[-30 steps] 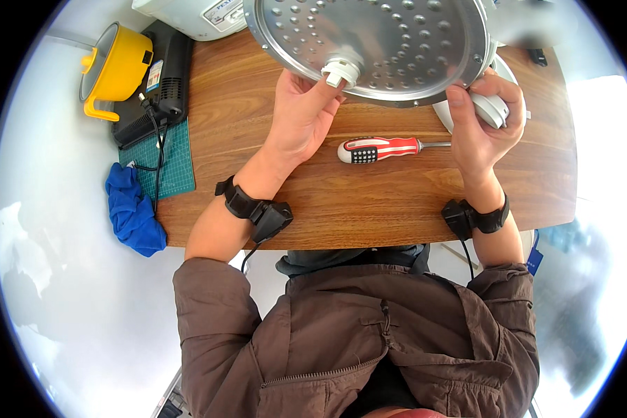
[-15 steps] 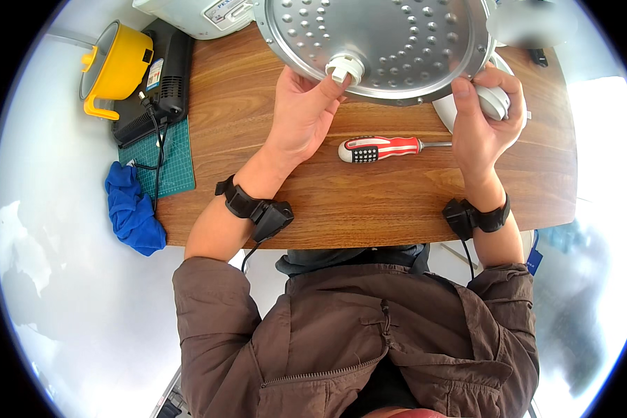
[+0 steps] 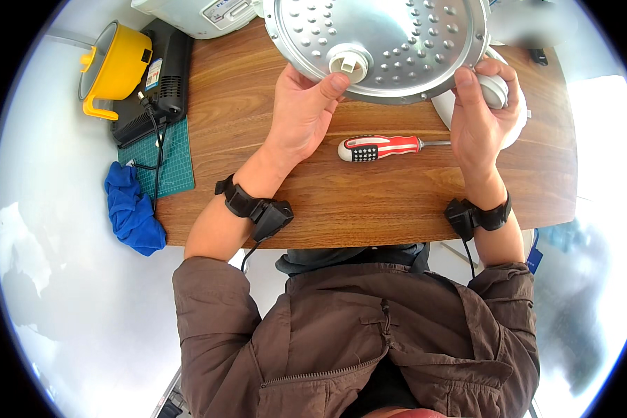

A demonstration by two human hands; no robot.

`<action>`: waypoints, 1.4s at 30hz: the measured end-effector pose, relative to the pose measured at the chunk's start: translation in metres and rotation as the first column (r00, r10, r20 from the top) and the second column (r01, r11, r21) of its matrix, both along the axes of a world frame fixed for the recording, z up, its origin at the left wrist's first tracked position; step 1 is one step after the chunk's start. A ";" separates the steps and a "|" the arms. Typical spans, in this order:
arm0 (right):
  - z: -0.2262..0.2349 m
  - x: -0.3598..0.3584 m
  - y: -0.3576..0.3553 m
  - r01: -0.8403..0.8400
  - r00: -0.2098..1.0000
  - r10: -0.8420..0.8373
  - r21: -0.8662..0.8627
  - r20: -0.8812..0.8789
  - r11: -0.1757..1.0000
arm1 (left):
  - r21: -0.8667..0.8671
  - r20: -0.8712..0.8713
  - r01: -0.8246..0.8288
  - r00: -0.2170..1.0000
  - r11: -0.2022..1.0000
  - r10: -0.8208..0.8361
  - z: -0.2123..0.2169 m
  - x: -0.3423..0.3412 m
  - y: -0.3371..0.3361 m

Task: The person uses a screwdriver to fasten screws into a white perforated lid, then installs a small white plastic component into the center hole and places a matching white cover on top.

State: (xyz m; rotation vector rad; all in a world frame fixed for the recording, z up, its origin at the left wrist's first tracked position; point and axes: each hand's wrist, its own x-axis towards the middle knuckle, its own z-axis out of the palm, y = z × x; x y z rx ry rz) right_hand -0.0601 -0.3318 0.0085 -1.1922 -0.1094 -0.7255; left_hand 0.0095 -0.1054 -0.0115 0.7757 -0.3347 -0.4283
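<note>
Far left: one yellow pot [image 3: 118,70] with side handle, on a black vented appliance [image 3: 129,124]; crumpled blue cloth [image 3: 134,216] below, overlapping the bench's left edge; green cutting mat [image 3: 180,167], black cable [image 3: 157,174] across it.

Upper left: one pale casing [image 3: 184,15], cut off by the frame.

Left of centre: left hand [image 3: 305,104], its grip grasping the lower rim of the disc, thumb at the white fitting [image 3: 348,65].

Centre, top: one dimpled metal disc [image 3: 397,52], raised above the far half of the bench [image 3: 327,202]. Since the earlier views I see it shifted slightly right and tipped; the fitting now turns its face more squarely to me, which I judge makes it easier to inspect.

Centre, below: one screwdriver [image 3: 380,148], red, white and black handle, lying unmoved, its shaft running right.

Right of centre: right hand [image 3: 482,118], its grip clenched on a round white part [image 3: 493,91], thumb at the disc's rim. Whether part and disc are joined, I cannot tell.

Edges: front edge near both wrists; I judge room to move between screwdriver and that edge.
</note>
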 end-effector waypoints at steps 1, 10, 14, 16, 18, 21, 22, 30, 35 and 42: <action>0.000 0.000 0.000 -0.007 1.000 0.007 0.013 -0.009 1.000 | 0.002 0.000 -0.002 1.000 1.000 0.002 0.001 -0.001 0.000; 0.000 0.000 0.000 -0.042 0.999 0.045 0.086 -0.028 0.995 | 0.029 -0.030 0.006 1.000 1.000 -0.005 0.000 0.000 0.000; -0.002 0.001 -0.001 -0.048 0.998 0.051 0.094 -0.028 0.994 | 0.034 -0.029 0.009 1.000 0.999 -0.008 -0.001 0.000 0.000; -0.003 0.002 -0.002 -0.052 0.998 0.056 0.101 -0.039 0.994 | 0.032 -0.023 0.005 1.000 0.999 -0.004 -0.001 0.000 0.000; -0.002 0.002 -0.002 -0.061 0.997 0.066 0.113 -0.046 0.992 | 0.032 -0.017 0.001 1.000 0.999 0.000 -0.003 0.000 -0.001; -0.002 0.002 0.000 -0.069 0.996 0.075 0.130 -0.039 0.989 | 0.092 0.054 -0.007 0.999 0.996 0.002 -0.006 0.001 0.001; -0.002 0.002 0.001 -0.068 0.997 0.073 0.133 -0.038 0.989 | 0.088 0.054 -0.006 0.999 0.996 0.001 -0.005 0.001 0.001; -0.002 0.002 0.003 -0.064 0.996 0.070 0.126 -0.046 0.990 | 0.090 0.045 -0.024 0.999 0.996 0.020 -0.001 -0.002 0.000; -0.004 0.003 0.001 -0.074 0.996 0.079 0.113 -0.038 0.991 | 0.110 0.051 -0.023 0.999 0.994 0.018 -0.001 -0.001 0.000; -0.002 0.002 0.003 -0.072 0.996 0.078 0.117 -0.045 0.990 | 0.104 0.034 -0.017 0.999 0.994 0.013 0.000 -0.001 0.000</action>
